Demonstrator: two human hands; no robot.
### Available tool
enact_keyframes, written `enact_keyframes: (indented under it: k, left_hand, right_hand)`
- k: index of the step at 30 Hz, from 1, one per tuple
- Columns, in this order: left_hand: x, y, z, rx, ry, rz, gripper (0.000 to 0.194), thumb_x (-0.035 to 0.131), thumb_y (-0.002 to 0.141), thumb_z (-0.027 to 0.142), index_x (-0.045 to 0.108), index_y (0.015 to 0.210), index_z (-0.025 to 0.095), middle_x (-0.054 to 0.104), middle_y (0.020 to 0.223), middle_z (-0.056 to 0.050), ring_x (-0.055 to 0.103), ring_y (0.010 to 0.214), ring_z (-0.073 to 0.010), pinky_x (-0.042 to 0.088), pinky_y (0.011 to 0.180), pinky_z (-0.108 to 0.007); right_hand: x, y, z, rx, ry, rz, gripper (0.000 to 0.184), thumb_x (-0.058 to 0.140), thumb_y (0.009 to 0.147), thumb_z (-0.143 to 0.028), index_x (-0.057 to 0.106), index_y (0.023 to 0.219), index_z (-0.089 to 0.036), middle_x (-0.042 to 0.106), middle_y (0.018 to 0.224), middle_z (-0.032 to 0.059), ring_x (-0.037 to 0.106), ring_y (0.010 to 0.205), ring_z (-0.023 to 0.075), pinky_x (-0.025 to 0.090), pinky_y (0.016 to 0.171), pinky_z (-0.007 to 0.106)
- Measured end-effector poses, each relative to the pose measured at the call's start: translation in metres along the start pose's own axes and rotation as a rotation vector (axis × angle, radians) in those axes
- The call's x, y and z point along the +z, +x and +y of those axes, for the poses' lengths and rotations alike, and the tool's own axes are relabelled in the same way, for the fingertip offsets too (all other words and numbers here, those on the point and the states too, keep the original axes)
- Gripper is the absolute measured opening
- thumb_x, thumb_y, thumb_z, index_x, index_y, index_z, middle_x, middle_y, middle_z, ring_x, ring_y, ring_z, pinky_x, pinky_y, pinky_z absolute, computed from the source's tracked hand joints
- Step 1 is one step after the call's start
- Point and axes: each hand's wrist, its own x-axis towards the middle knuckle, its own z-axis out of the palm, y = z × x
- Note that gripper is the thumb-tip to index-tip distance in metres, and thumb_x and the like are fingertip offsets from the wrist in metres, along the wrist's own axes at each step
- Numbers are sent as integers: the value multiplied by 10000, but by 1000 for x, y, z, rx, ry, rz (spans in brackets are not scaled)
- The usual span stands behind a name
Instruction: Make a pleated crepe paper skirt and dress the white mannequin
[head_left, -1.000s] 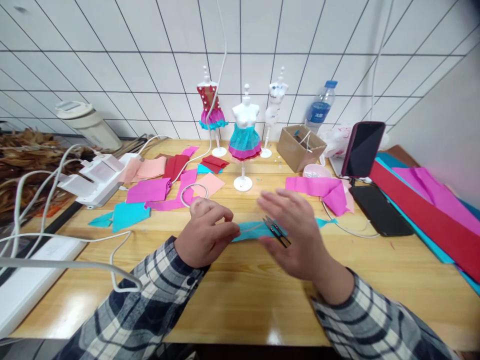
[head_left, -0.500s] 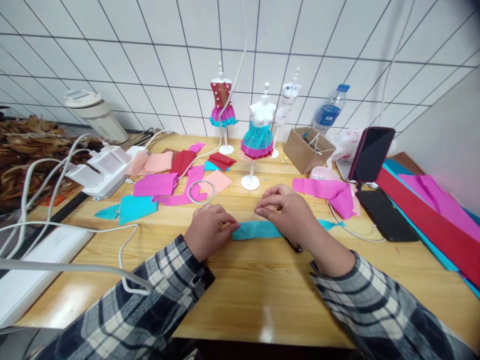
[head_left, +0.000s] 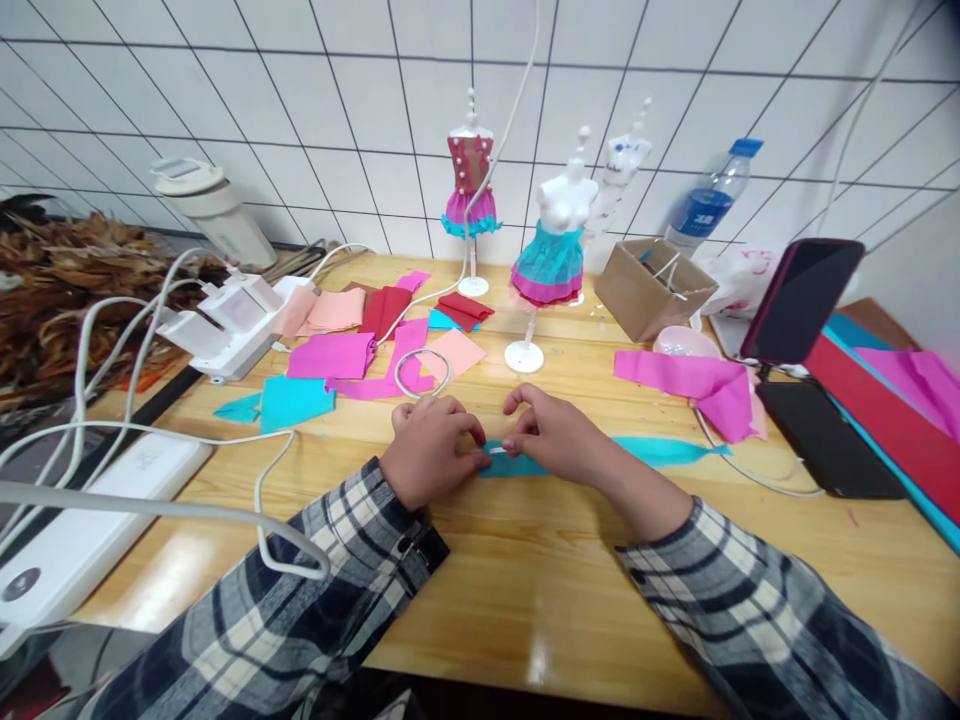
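Observation:
A teal crepe paper strip point(head_left: 652, 451) lies crosswise on the table in front of me. My left hand point(head_left: 433, 452) is closed, thumb and forefinger pinching the strip's left end. Just beside it, my right hand point(head_left: 559, 438) bends over the strip with thumb and forefinger together. At those fingertips shows a small thin white piece point(head_left: 498, 450), lying over the teal paper; its exact kind is too small to tell. The right hand and wrist hide the strip's middle.
Behind the hands stand small mannequins, one in a teal and pink skirt point(head_left: 551, 262). Crepe paper pieces point(head_left: 330, 356) and a bracelet-like ring point(head_left: 421, 373) lie left. To the right are a cardboard box point(head_left: 637, 300), a phone point(head_left: 806, 300) and pink paper point(head_left: 686, 380). White cables point(head_left: 262, 500) cross the left side.
My right hand has moved left and down, close to my left hand, and a thin white piece now shows at its fingertips. The view has shifted slightly left.

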Motion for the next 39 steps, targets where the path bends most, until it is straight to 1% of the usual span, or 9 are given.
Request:
enact_keyframes:
  k: [3, 5, 10, 16, 20, 23, 32, 37, 39]
  left_hand:
    - [0, 0, 0, 7, -16, -18, 217, 771, 726, 475, 751, 865, 309, 659, 1000, -23, 549, 1044, -284, 301, 864, -454]
    - [0, 0, 0, 3, -28, -31, 212, 765, 731, 468, 749, 871, 309, 658, 1004, -23, 548, 1054, -282, 303, 858, -447]
    - [-2, -2, 0, 6, -19, -48, 203, 756, 739, 452, 743, 879, 305, 660, 1008, -26, 551, 1064, -282, 298, 853, -451]
    - [-3, -2, 0, 10, -17, -49, 222, 767, 723, 444, 734, 887, 297, 659, 1014, -30, 553, 1073, -291, 302, 858, -455]
    - [-3, -2, -1, 17, -20, -43, 229, 761, 725, 450, 731, 889, 293, 664, 1028, -40, 546, 1077, -292, 307, 875, -457]
    - [-3, -3, -1, 22, -24, -39, 228, 757, 729, 451, 727, 888, 290, 660, 1025, -38, 542, 1077, -292, 303, 890, -465]
    - [-4, -4, -1, 14, -13, -61, 246, 752, 731, 447, 720, 919, 292, 654, 1049, -38, 531, 1096, -294, 300, 896, -464]
    - [-7, -2, -2, -5, -36, -104, 257, 693, 785, 501, 725, 922, 286, 647, 1047, -45, 527, 1100, -298, 317, 876, -442]
    - [-6, -1, -2, -3, -41, -88, 247, 643, 829, 497, 728, 910, 280, 648, 1030, -50, 533, 1080, -290, 321, 868, -439]
  right_hand:
    - [0, 2, -4, -26, -33, -18, 231, 625, 791, -114, 452, 877, -240, 627, 697, -70, 591, 685, 142, 377, 598, 250]
    - [2, 2, -5, -26, -102, 16, 242, 636, 782, -121, 423, 795, -237, 570, 696, -67, 536, 662, 135, 348, 577, 248]
    - [7, 3, -4, -34, -230, 63, 257, 657, 789, -160, 414, 739, -230, 507, 654, -68, 451, 624, 129, 287, 554, 253]
    - [10, 4, 0, -17, -267, 54, 241, 660, 792, -189, 428, 740, -228, 517, 649, -63, 462, 623, 130, 276, 560, 255]
    - [7, 0, -5, 5, -290, 64, 220, 655, 802, -227, 438, 763, -231, 556, 682, -61, 478, 634, 131, 274, 564, 257]
    - [6, -2, -9, 15, -300, 58, 220, 647, 795, -220, 432, 748, -229, 574, 689, -59, 487, 644, 132, 273, 562, 259]
    - [10, -1, -7, 45, -468, 70, 214, 646, 819, -262, 448, 743, -230, 559, 670, -43, 474, 642, 140, 244, 564, 264]
    - [10, -2, -10, 50, -518, 65, 180, 647, 824, -276, 485, 760, -229, 589, 698, -27, 494, 670, 150, 248, 568, 264]
    - [10, -2, -10, 40, -538, 71, 171, 644, 831, -293, 498, 768, -230, 597, 707, -22, 502, 677, 156, 247, 564, 267]
